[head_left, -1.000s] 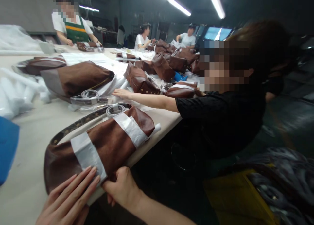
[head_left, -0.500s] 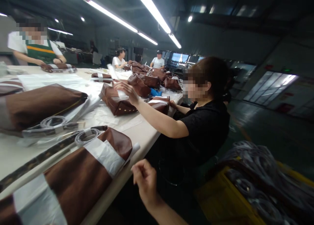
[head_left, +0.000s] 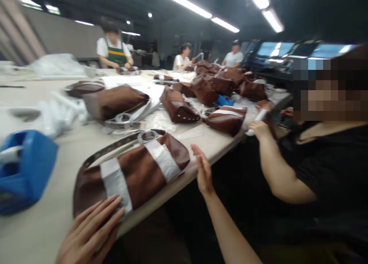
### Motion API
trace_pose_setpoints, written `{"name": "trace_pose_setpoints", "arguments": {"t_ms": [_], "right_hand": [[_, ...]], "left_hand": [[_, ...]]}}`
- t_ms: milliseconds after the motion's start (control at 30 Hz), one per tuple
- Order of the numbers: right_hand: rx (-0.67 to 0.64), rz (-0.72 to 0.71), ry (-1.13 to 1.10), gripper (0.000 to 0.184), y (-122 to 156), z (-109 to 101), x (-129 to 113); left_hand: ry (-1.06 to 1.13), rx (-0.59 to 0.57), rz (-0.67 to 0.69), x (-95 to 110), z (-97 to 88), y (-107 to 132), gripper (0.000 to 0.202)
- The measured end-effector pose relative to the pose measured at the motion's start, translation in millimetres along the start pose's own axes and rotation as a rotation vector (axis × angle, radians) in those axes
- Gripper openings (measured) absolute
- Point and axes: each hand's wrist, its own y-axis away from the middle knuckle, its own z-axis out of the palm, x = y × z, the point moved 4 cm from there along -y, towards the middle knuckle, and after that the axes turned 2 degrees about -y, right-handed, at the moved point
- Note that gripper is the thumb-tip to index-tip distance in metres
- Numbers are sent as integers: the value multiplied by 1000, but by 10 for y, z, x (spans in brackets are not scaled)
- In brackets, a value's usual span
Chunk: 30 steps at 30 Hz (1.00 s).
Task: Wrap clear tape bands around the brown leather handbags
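Note:
A brown leather bag point(head_left: 135, 172) wrapped with two white paper bands lies near the front edge of the long table point(head_left: 37, 225). A patterned strap point(head_left: 115, 149) and a wrapped coil lie along its far side. My left hand point(head_left: 92, 229) rests flat on the bag's near end, over one white band, fingers stretched out. My right hand point(head_left: 202, 172) hovers just off the table's edge to the right of the bag, fingers straight and together, holding nothing.
A blue tape dispenser point(head_left: 23, 172) sits at the left. More brown bags point(head_left: 178, 104) and plastic wrapping cover the table farther back. A person in black point(head_left: 322, 168) sits close on my right, holding a white roll point(head_left: 257, 120). Three other people work at the far end.
The view has swung back left and down to the bag. My left hand is in view again, flat on it. My right hand has let go of the bag's edge and opened beside it.

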Motion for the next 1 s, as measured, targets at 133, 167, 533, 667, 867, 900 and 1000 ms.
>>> {"name": "trace_pose_setpoints", "arguments": {"t_ms": [133,167,533,667,867,900,1000], "right_hand": [[143,-15,-217,68,-244,-91,177],[111,4,-232,69,-270,-61,233],[68,-53,30,69,-342,0,-43],[-349,-409,382,57,-525,516,-642],[-971,-390,774,70,-759,1125,-279],[-980,-368,811,75,-785,1122,-173],[-957,-326,853,82,-803,1059,29]], "left_hand": [[42,-43,-172,68,-87,-110,50],[57,-52,-190,88,-96,-143,50],[-82,194,-737,-338,-417,-54,60],[-268,-119,-465,-527,-220,-491,60],[-401,-352,-425,-748,275,-471,70],[-382,-367,-432,-783,319,-403,71],[-348,-358,-448,-845,368,-235,74]]}}
